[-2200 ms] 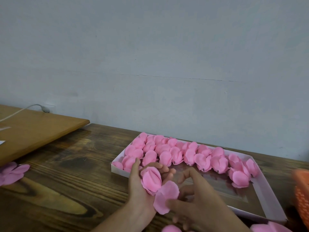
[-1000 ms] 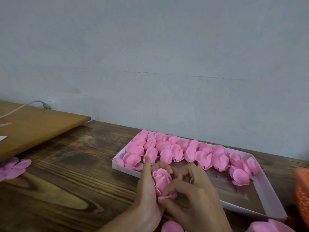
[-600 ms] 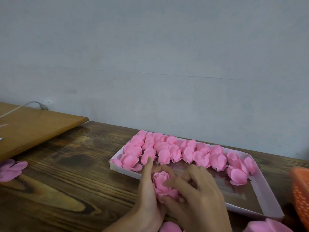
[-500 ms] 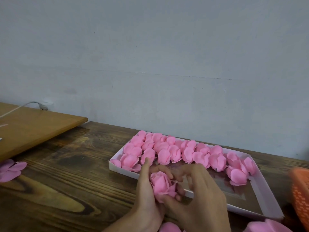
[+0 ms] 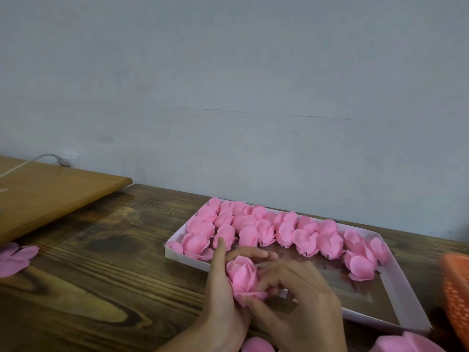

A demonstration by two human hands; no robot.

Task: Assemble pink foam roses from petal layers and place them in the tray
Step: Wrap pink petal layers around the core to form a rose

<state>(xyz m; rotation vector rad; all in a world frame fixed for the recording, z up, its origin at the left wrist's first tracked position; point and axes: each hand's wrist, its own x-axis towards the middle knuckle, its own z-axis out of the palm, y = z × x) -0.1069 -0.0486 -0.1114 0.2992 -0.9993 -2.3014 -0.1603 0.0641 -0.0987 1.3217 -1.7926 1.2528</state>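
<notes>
A pink foam rose stands upright between my two hands, just in front of the tray's near left edge. My left hand cups it from the left, with the index finger pointing up. My right hand pinches the rose's lower petals from the right with thumb and fingertips. The white shallow tray lies behind, with several finished pink roses filling its far and left parts; its near right floor is bare.
Loose pink petal layers lie at the far left and along the bottom edge. An orange mesh basket stands at the right edge. A light wooden board with a white cable lies back left.
The loose outer petal layer my right hand held has been wrapped round the bud in my left hand. Both hands now close the petals in, and the rose stands more upright.
</notes>
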